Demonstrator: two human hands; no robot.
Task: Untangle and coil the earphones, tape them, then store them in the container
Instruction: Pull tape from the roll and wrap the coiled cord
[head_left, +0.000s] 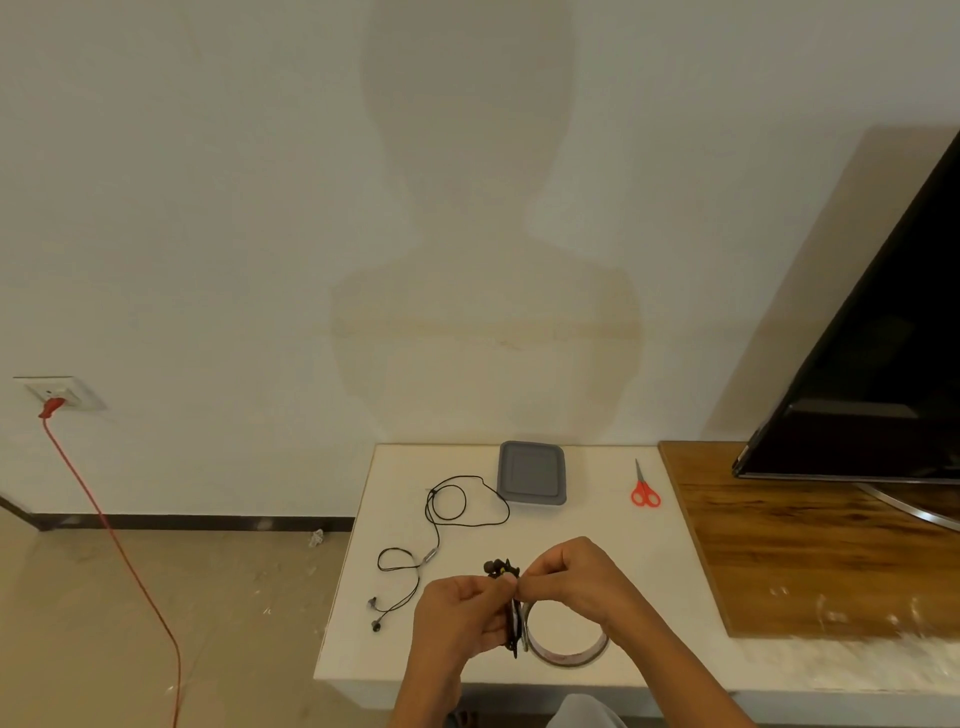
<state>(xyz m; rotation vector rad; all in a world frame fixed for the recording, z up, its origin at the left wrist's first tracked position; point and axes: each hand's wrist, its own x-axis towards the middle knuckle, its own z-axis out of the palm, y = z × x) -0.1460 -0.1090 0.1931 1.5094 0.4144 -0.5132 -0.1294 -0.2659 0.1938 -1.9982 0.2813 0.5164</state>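
Black coiled earphones (511, 608) sit pinched between our left hand (460, 616) and right hand (574, 579), both clenched on the bundle above the tape roll (566, 642) at the near edge of the white table (597, 525). We see a second, loose pair of earphones (434, 525) lying mid-table, the grey container (531, 472) at the far edge, and red scissors (644, 488) to its right.

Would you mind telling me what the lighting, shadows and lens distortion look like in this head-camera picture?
Head view: soft, warm, dim light; a large shadow of a person falls on the wall, so the light seems to come from behind the wearer. Wide-angle distortion leans the TV and curves the white table edges. The hands, left and right, and the bundled earphones look slightly soft.
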